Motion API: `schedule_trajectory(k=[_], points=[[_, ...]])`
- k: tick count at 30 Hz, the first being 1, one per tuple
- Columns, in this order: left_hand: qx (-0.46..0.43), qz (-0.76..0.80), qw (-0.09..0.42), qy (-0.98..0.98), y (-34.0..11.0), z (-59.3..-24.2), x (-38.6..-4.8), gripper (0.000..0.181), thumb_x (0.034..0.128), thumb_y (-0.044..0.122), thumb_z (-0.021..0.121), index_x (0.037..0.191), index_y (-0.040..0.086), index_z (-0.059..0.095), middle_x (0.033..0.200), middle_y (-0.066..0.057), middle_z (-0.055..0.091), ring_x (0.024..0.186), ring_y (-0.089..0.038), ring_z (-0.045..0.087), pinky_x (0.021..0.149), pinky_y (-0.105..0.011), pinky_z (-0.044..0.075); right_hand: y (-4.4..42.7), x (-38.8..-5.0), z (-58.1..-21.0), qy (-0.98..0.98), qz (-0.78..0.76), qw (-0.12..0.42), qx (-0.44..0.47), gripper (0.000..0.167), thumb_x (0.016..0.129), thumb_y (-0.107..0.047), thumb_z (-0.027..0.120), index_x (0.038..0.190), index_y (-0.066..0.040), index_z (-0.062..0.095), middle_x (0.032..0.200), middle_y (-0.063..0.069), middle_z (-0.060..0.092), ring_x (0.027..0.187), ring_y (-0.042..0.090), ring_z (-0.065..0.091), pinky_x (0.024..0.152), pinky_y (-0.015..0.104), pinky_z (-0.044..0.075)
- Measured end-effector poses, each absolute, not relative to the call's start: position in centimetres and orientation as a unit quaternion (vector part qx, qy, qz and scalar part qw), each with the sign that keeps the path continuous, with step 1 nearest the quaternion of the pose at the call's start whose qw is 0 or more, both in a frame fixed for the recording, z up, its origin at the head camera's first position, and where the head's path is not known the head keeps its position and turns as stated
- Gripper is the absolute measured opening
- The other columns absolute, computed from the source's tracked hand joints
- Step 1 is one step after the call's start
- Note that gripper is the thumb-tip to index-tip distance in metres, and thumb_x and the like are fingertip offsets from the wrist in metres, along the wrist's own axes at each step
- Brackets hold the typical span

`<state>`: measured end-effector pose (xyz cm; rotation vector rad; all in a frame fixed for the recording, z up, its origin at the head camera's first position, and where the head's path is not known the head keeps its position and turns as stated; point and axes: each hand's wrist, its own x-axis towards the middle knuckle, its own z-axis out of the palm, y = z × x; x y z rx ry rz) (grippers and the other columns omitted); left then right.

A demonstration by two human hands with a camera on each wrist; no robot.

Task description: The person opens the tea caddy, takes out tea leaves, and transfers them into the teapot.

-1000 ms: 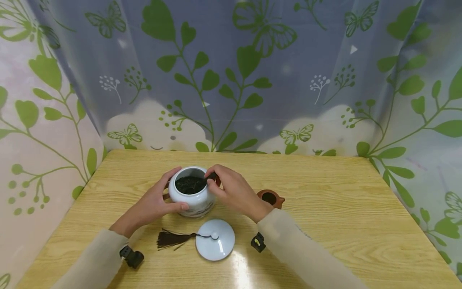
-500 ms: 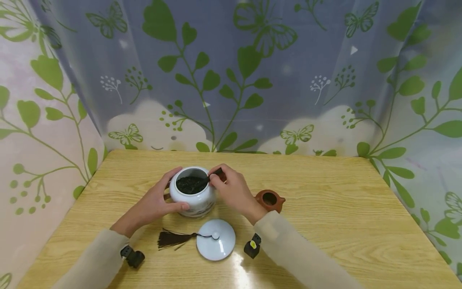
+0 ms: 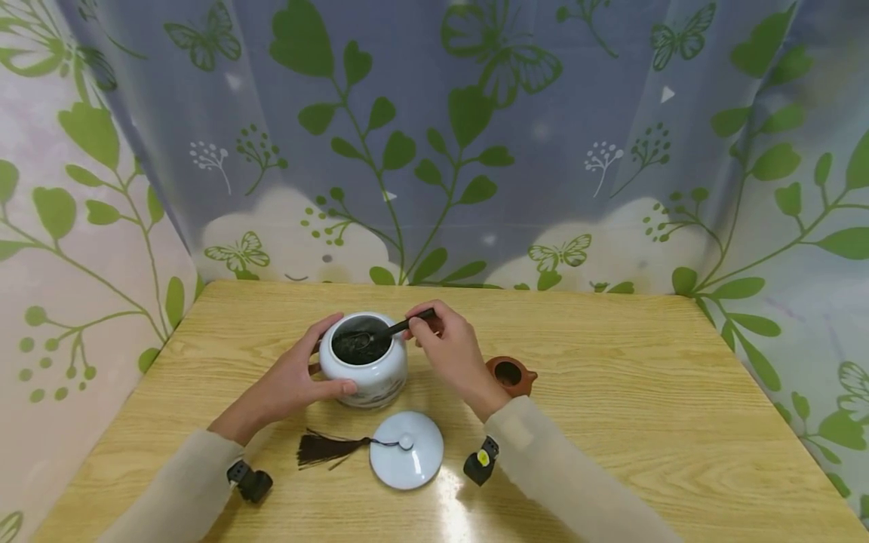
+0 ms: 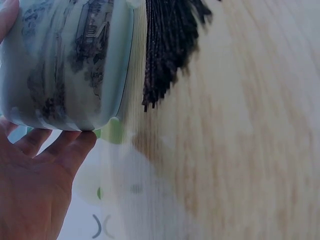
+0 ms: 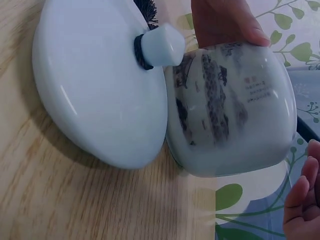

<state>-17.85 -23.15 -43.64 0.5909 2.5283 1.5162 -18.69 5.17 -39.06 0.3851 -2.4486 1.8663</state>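
Note:
A white porcelain jar (image 3: pixel 370 381) with a dark landscape print stands upright on the table, its mouth uncovered. Dark tea leaves (image 3: pixel 348 353) lie inside. My left hand (image 3: pixel 293 381) holds the jar from its left side, thumb in front and fingers round the back; the left wrist view shows the fingertips (image 4: pixel 82 142) against its wall. With the thumb and fingers of my right hand (image 3: pixel 453 358), at the jar's right, I pinch the handle of a black spoon (image 3: pixel 395 329). Its bowl is down inside the jar, over or among the leaves; which, I cannot tell.
In front of the jar lies its white lid (image 3: pixel 416 464), knob up, with a dark brown tassel (image 3: pixel 329 449) stretching left. A small reddish-brown clay teapot (image 3: pixel 517 385) without a lid stands right of my right hand, partly behind the wrist. Patterned curtains (image 3: pixel 421 188) surround the table (image 3: pixel 645 392).
My right hand has shifted slightly right and away from the jar's mouth. More of the spoon's handle and its bowl now show. The left hand and the jar have stayed put.

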Motion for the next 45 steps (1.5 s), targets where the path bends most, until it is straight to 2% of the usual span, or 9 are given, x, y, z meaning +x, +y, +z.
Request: schedule_trajectory(k=[5, 12, 17, 23, 26, 36, 45], points=[[0.194, 0.502, 0.068, 0.84, -23.1, -43.6, -17.8, 0.111, 0.0932, 0.031, 0.09, 0.175, 0.015, 0.017, 0.176, -0.014, 0.031, 0.159, -0.044, 0.037, 0.121, -0.066, 0.047, 5.6, -18.7, -39.1, -0.782, 0.612, 0.02, 0.115, 0.02, 0.112, -0.019, 0.061, 0.124, -0.008, 0.072, 0.102, 0.012, 0.079, 0.094, 0.034, 0.067, 0.068, 0.027, 0.048], [0.195, 0.502, 0.068, 0.84, -23.2, -43.7, -17.7, 0.111, 0.0927, 0.031, 0.09, 0.176, 0.019, 0.018, 0.176, -0.014, 0.032, 0.159, -0.044, 0.037, 0.121, -0.067, 0.046, 6.2, -18.8, -39.2, -0.771, 0.629, 0.019, 0.103, 0.02, 0.112, -0.018, 0.061, 0.125, -0.007, 0.071, 0.102, 0.01, 0.079, 0.085, 0.021, 0.063, 0.069, 0.025, 0.049], [0.195, 0.501, 0.066, 0.84, -23.1, -43.7, -17.8, 0.111, 0.0927, 0.031, 0.091, 0.176, 0.019, 0.018, 0.176, -0.014, 0.031, 0.159, -0.044, 0.037, 0.121, -0.067, 0.046, 6.6, -18.9, -39.2, -0.763, 0.638, 0.02, 0.102, 0.02, 0.112, -0.016, 0.06, 0.125, -0.006, 0.071, 0.102, 0.013, 0.079, 0.084, 0.017, 0.063, 0.07, 0.024, 0.05], [0.196, 0.503, 0.064, 0.839, -23.1, -43.7, -17.8, 0.111, 0.0929, 0.03, 0.09, 0.176, 0.019, 0.018, 0.176, -0.014, 0.031, 0.159, -0.044, 0.037, 0.121, -0.067, 0.046, 7.1, -18.7, -39.1, -0.753, 0.649, 0.02, 0.104, 0.021, 0.113, -0.016, 0.059, 0.126, -0.004, 0.07, 0.104, 0.018, 0.078, 0.085, 0.017, 0.063, 0.072, 0.025, 0.051], [0.196, 0.504, 0.063, 0.839, -23.2, -43.8, -17.8, 0.11, 0.093, 0.03, 0.09, 0.175, 0.018, 0.018, 0.176, -0.013, 0.032, 0.159, -0.043, 0.037, 0.121, -0.067, 0.046, 7.4, -18.7, -39.0, -0.752, 0.65, 0.02, 0.104, 0.019, 0.113, -0.017, 0.058, 0.125, -0.007, 0.07, 0.104, 0.017, 0.077, 0.085, 0.018, 0.063, 0.072, 0.023, 0.051], [0.2, 0.502, 0.06, 0.839, -23.3, -43.8, -17.8, 0.109, 0.093, 0.03, 0.09, 0.175, 0.02, 0.019, 0.176, -0.013, 0.032, 0.159, -0.043, 0.038, 0.12, -0.066, 0.048, 8.4, -18.6, -38.8, -0.736, 0.668, 0.025, 0.101, 0.022, 0.114, -0.017, 0.057, 0.127, -0.003, 0.069, 0.103, 0.016, 0.076, 0.084, 0.017, 0.063, 0.074, 0.022, 0.052], [0.199, 0.503, 0.061, 0.839, -23.2, -43.8, -17.8, 0.109, 0.0931, 0.029, 0.09, 0.175, 0.021, 0.019, 0.176, -0.013, 0.033, 0.159, -0.043, 0.037, 0.121, -0.065, 0.047, 9.8, -18.5, -38.9, -0.731, 0.675, 0.033, 0.093, 0.021, 0.113, -0.015, 0.058, 0.126, -0.003, 0.069, 0.099, 0.007, 0.076, 0.083, 0.015, 0.063, 0.073, 0.022, 0.053]])
